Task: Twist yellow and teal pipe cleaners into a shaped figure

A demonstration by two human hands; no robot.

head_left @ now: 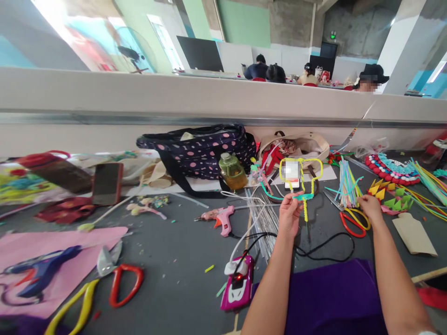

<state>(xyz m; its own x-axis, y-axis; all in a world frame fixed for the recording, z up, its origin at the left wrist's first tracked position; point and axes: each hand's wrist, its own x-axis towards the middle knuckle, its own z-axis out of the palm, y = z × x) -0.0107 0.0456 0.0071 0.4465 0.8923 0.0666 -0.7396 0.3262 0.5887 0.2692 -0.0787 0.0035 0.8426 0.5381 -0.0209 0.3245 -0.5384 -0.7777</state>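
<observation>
My left hand [290, 215] pinches a shape of bent pipe cleaners at its teal middle [306, 197]. Yellow pipe-cleaner loops [317, 162] rise above the fingers, and a yellow stem [306, 211] with a thin wire end hangs below. Further right, my right hand [370, 209] has its fingers drawn together at the lower side of a bundle of pastel pipe cleaners [346, 184]; what lies between the fingertips is too small to make out. Scissors [352, 224] with red and yellow handles lie just under that hand.
A pink glue gun [223, 219], clear glue sticks [263, 228] and a magenta power strip [240, 284] with cables are left of my arms. Another scissors [126, 284] and a blue glue gun [44, 270] lie far left. A patterned bag [209, 151] and bottle [232, 172] stand behind.
</observation>
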